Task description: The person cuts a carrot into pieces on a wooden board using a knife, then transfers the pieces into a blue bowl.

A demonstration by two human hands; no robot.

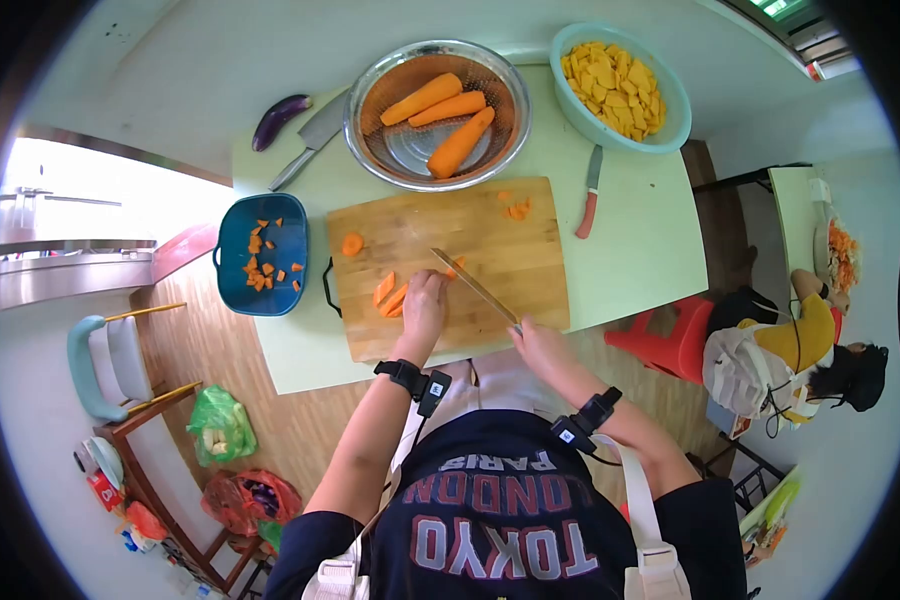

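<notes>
My right hand (540,342) grips the handle of a kitchen knife (475,284), its blade angled up and left over the wooden cutting board (515,255). The fingers of my left hand (427,296) are bent down and pressed on a carrot piece (454,268) beside the blade; the hand partly hides it. Just left of that hand lie several cut carrot sticks (384,288). A round carrot end (352,244) sits near the board's left edge, and small carrot bits (517,210) lie at its upper right.
Behind the board stands a metal bowl (518,140) with three carrots. A blue basin (297,215) of carrot cubes is at left. A cleaver (315,135), an eggplant (280,122), a red-handled knife (590,190) and a light-blue bowl (683,125) of yellow slices surround it. Another person (780,350) sits right.
</notes>
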